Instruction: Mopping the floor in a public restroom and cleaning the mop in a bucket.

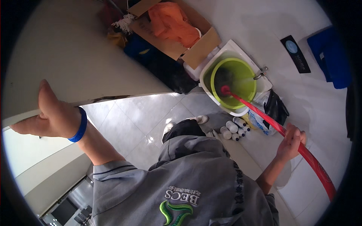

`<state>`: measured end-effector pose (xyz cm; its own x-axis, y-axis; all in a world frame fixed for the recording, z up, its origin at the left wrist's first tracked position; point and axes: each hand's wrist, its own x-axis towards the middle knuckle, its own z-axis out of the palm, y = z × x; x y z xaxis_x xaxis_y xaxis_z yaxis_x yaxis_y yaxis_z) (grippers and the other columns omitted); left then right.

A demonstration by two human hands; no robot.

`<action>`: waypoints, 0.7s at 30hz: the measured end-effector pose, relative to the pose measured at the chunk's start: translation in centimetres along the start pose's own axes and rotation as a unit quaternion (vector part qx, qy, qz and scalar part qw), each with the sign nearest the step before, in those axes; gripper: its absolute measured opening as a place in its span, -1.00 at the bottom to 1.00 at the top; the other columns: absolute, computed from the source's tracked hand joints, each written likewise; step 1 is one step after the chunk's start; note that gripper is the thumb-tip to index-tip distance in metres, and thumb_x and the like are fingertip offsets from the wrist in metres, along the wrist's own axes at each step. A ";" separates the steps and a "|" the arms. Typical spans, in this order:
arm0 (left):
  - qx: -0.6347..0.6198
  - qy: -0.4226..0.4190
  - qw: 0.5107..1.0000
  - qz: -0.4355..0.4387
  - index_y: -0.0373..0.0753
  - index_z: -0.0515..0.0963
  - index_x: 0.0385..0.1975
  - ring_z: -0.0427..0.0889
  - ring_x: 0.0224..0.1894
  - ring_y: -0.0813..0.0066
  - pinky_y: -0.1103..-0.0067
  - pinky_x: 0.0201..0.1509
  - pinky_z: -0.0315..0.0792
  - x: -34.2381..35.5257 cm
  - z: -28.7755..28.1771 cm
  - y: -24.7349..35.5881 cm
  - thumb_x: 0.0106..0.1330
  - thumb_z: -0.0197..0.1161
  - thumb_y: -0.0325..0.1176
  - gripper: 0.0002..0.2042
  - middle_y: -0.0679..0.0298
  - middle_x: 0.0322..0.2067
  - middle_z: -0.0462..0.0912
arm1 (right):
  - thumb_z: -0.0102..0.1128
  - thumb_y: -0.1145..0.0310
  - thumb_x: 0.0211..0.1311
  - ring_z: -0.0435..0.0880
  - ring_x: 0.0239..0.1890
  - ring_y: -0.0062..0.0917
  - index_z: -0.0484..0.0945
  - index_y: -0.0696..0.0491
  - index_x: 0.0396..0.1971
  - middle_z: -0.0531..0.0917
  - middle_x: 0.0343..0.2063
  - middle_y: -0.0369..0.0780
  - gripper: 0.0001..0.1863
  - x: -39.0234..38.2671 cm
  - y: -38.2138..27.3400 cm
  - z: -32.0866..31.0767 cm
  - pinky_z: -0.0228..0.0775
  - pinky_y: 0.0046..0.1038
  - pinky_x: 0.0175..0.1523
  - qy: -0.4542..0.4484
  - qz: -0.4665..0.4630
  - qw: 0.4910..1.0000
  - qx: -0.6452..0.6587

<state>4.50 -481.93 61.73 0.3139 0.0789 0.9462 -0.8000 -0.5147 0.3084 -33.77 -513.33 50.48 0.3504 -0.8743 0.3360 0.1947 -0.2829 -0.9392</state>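
Observation:
My right hand (290, 143) is closed round the red handle of a mop (266, 118), which slants up and left from the lower right. The mop's red joint and dark, blurred head are down inside a lime-green bucket (247, 71). That bucket stands in a white sink (233, 45), under a metal tap (261, 74) from which water seems to run. On the far left, my left hand (56, 115) rests against the edge of a beige panel (86, 56), thumb and fingers spread. A blue band circles the left wrist.
Left of the sink, an open cardboard box (203, 48) holds orange cloth (173, 22), above black bags (162, 71). White bottles (232, 127) and a black plastic bag (277, 107) sit below the sink. Blue cloth (332, 56) hangs on the right wall.

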 end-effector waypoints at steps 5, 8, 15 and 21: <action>-0.002 -0.004 1.000 0.026 -0.24 0.38 -0.04 0.68 -0.25 0.26 0.26 -0.25 0.66 0.2 0.2 -0.2 0.08 0.35 -0.45 -0.57 0.07 -0.24 0.60 | 0.03 0.47 0.29 0.03 -0.68 -0.69 0.04 -0.06 -0.69 0.12 -0.79 -0.40 -0.57 0.1 0.1 0.5 -0.01 -0.51 -0.42 -0.019 0.000 1.000 -0.019; 0.019 0.010 1.000 0.021 -0.24 0.41 -0.06 0.69 -0.28 0.28 0.29 -0.29 0.66 0.0 0.3 0.2 0.09 0.34 -0.45 -0.61 0.08 -0.25 0.61 | 0.03 0.46 0.29 0.02 -0.67 -0.68 0.05 -0.05 -0.68 0.12 -0.79 -0.40 -0.58 0.3 0.2 0.9 -0.02 -0.52 -0.41 -0.037 -0.019 0.999 -0.013; 0.008 -0.086 0.995 0.039 -0.26 0.48 -0.16 0.71 -0.31 0.27 0.26 -0.34 0.66 0.6 -1.0 -1.2 0.10 0.32 -0.40 -0.70 0.13 -0.31 0.65 | 0.00 0.48 0.29 0.09 -0.62 -0.67 0.10 -0.02 -0.65 0.16 -0.73 -0.38 -0.65 0.4 0.7 2.0 0.04 -0.53 -0.39 0.007 -0.048 0.999 -0.001; 0.035 -0.006 0.999 -0.006 -0.25 0.47 -0.16 0.71 -0.31 0.29 0.21 -0.32 0.65 0.2 -0.9 0.4 0.08 0.34 -0.34 -0.66 0.12 -0.32 0.66 | 0.15 0.29 0.30 0.35 -0.55 -0.69 0.42 -0.02 -0.48 0.48 -0.54 -0.35 -0.82 -3.4 11.5 0.8 0.19 -0.61 -0.42 0.187 0.219 0.953 -0.097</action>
<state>3.81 -481.38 62.17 0.3292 0.0756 0.9412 -0.7588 -0.5721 0.3113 -31.98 -513.26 38.56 0.0010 -0.9944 -0.1060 -0.0804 0.1056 -0.9912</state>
